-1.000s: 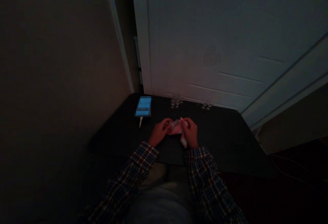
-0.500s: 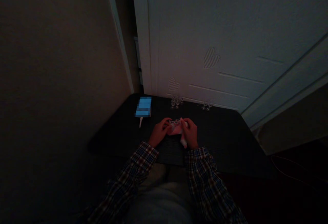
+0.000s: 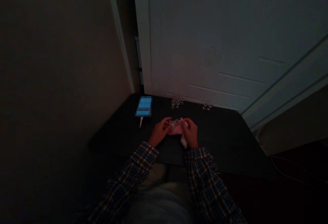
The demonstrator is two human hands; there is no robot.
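A pink and white cloth (image 3: 175,128) is held between my two hands above the dark table. My left hand (image 3: 161,129) closes on its left edge, fingers curled. My right hand (image 3: 190,130) grips the right side, thumb pressed on top, and a loose end of the cloth hangs below it. A small shiny piece (image 3: 175,121) shows along the cloth's upper edge between the fingers; it is too dim and small to name.
Several small clear glass-like pieces (image 3: 175,103) stand at the table's back edge, with a smaller group (image 3: 207,106) farther right. A lit phone (image 3: 144,106) with a white cable (image 3: 140,122) lies at left. A white panel (image 3: 184,46) with heart reliefs rises behind the table (image 3: 225,138).
Almost nothing differs. Both hands keep their hold on the cloth, with only slight finger movement, and the view has shifted very slightly.
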